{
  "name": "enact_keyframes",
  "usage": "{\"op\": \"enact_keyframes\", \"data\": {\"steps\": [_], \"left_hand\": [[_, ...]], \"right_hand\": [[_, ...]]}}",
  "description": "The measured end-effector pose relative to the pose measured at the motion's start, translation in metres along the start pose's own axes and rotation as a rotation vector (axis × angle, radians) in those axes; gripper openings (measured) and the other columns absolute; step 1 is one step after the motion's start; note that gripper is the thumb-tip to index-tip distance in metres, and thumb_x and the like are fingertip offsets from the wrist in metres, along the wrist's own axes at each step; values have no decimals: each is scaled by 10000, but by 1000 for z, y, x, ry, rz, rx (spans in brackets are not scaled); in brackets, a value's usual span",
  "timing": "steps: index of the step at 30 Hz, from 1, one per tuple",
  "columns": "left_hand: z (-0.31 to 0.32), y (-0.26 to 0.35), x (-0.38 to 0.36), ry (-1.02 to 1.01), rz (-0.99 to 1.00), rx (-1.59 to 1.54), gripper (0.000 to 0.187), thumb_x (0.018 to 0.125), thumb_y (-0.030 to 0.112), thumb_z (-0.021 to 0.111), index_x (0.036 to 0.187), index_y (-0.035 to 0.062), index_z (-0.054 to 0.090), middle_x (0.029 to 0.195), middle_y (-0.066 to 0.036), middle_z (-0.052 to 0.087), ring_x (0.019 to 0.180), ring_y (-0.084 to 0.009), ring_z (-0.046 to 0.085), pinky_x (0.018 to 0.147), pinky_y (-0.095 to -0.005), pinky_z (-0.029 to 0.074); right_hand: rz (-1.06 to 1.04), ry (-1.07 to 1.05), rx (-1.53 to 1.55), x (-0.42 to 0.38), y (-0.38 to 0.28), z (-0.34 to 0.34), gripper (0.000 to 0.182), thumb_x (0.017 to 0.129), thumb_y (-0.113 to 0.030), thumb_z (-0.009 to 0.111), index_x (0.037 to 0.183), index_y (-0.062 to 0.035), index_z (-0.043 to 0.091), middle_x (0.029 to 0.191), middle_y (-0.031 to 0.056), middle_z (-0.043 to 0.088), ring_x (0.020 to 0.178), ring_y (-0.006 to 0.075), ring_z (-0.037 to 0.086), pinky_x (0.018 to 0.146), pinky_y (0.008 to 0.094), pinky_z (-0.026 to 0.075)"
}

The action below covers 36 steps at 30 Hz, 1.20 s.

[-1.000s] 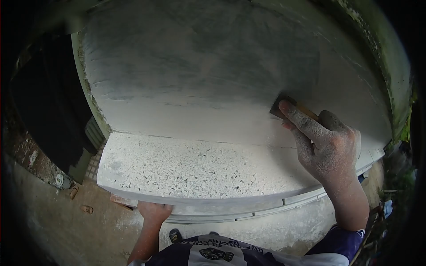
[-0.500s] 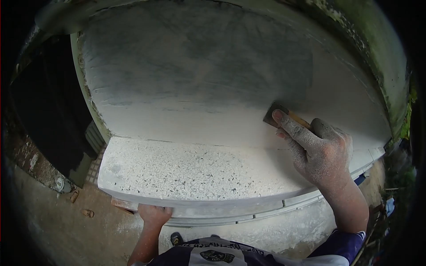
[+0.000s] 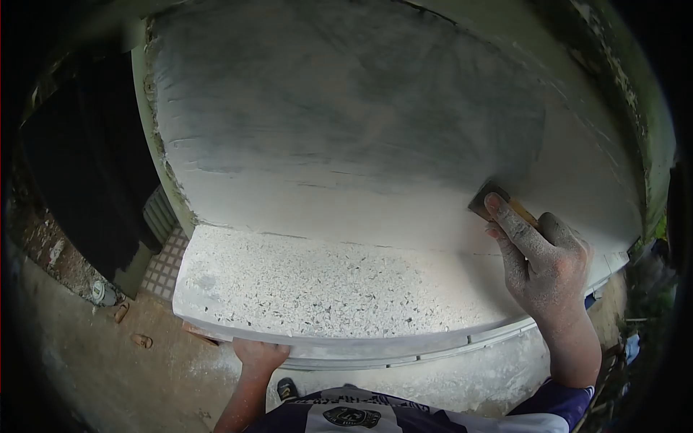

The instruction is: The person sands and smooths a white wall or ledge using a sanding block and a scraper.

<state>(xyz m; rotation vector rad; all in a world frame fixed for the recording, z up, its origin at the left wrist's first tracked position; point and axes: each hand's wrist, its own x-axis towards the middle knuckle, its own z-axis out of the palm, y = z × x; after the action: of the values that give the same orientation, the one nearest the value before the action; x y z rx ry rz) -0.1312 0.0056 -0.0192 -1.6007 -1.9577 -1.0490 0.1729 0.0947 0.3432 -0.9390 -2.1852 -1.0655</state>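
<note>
My right hand point(image 3: 554, 270), coated in white dust, grips a putty knife point(image 3: 521, 212) by its light wooden handle. Its index finger stretches along the tool towards the dark, flat blade, which lies against the lower right part of a plastered wall point(image 3: 375, 195). The plaster is whitish low down, with a large grey, streaked area above. Below the wall, a white speckled ledge point(image 3: 303, 289) juts out towards me. At the ledge's front edge is my left hand point(image 3: 261, 353); its fingers are hidden under the edge, so their grip does not show.
A dark doorway point(image 3: 90, 169) opens at the left, beside a tiled patch point(image 3: 166, 265). Sandals point(image 3: 142, 340) lie on the concrete floor point(image 3: 108, 361). A small white container point(image 3: 103, 293) stands near the door. Plants and litter border the right side.
My right hand and the putty knife appear farther right and slightly lower. The whole view has also shifted, with the ledge and left hand displaced right and down.
</note>
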Motion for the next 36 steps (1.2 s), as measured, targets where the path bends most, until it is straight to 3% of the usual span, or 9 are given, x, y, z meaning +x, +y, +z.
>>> {"op": "enact_keyframes", "data": {"steps": [2,5,10,13,19,25,28,36], "left_hand": [[-1,2,2,-74,-36,36,442,749,410,719,1091,130,744,1082,-142,722,960,-427,683,794,-552,530],[-7,3,1,-222,-92,77,486,764,447,703,1134,134,744,1144,-139,718,1036,-425,670,848,-573,512],[0,0,-4,-196,-102,2,518,784,471,687,1180,140,731,1203,-144,699,1109,-430,642,890,-598,485],[-7,7,4,-218,-146,52,508,780,469,694,1159,133,734,1170,-142,710,1065,-436,657,861,-592,499],[-4,0,1,-243,-137,-42,473,757,438,703,1118,136,748,1113,-135,728,1020,-433,673,837,-580,510],[-5,6,9,-43,4,76,379,753,392,713,1020,125,756,1016,-121,735,909,-429,690,769,-548,537],[-6,3,1,-156,-61,30,400,751,394,711,1038,119,744,1024,-126,728,896,-427,689,760,-533,547],[-8,8,13,-9,32,34,341,755,349,724,996,109,744,1001,-135,720,884,-425,687,750,-539,546]], "right_hand": [[60,36,48,-4,6,2,379,822,-161,825,1191,-242,785,568,29,505,462,148,505,474,355,415],[-1,5,-6,11,-7,-3,390,821,-162,824,1201,-238,780,571,35,506,460,151,492,476,359,409],[-11,1,16,3,0,-2,379,832,-180,823,1205,-231,779,568,28,496,462,150,495,474,356,407],[83,46,35,-3,9,3,378,828,-193,826,1202,-227,780,571,26,499,471,157,514,479,357,420],[-7,18,25,14,-8,3,411,837,-212,823,1238,-277,759,575,15,476,452,149,481,468,352,416],[21,33,23,7,-2,4,383,847,-235,818,1225,-277,766,572,9,476,449,146,474,459,350,402],[-32,-6,-6,15,-16,-2,370,844,-239,821,1210,-262,775,574,10,493,456,136,484,458,347,405],[56,14,17,4,-3,1,370,835,-241,818,1201,-282,776,572,17,490,457,146,507,456,356,416]]}}
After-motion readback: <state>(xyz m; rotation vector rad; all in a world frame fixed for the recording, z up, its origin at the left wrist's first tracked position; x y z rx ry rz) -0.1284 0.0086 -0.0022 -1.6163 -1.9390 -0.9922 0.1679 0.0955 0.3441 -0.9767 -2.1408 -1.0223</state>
